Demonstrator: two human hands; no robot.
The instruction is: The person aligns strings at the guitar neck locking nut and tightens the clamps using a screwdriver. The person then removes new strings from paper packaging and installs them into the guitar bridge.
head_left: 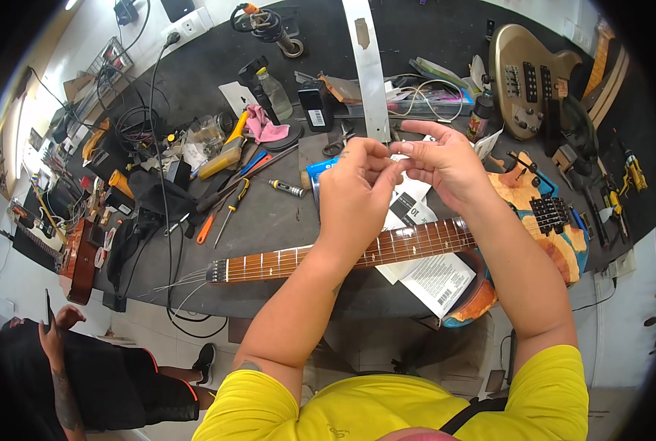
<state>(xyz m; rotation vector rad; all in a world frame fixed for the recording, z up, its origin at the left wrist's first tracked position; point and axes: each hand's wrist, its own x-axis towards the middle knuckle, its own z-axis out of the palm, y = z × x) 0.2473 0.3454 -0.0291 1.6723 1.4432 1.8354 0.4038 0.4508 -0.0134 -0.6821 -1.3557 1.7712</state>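
Both hands meet in the air above the middle of the workbench. My left hand [354, 192] is closed, thumb and fingertips pressed together in a pinch. Against its fingertips, my right hand [448, 167] pinches with the thumb while its index finger stretches out. Whatever sits between the fingertips is too small to make out. Beneath my forearms lies a headless electric guitar, its brown fretboard [269, 266] pointing left and its wood-and-teal body [556, 246] at the right. Loose string ends [184, 281] fan out past the neck's end. Printed paper packets [440, 283] lie under and behind the neck.
A long metal straightedge [372, 81] leans behind my hands. Screwdrivers [232, 209], a pink cloth [264, 126] and cables [159, 132] crowd the left. A gold guitar body [523, 81] stands back right. Another person [85, 367] holds a phone at the lower left.
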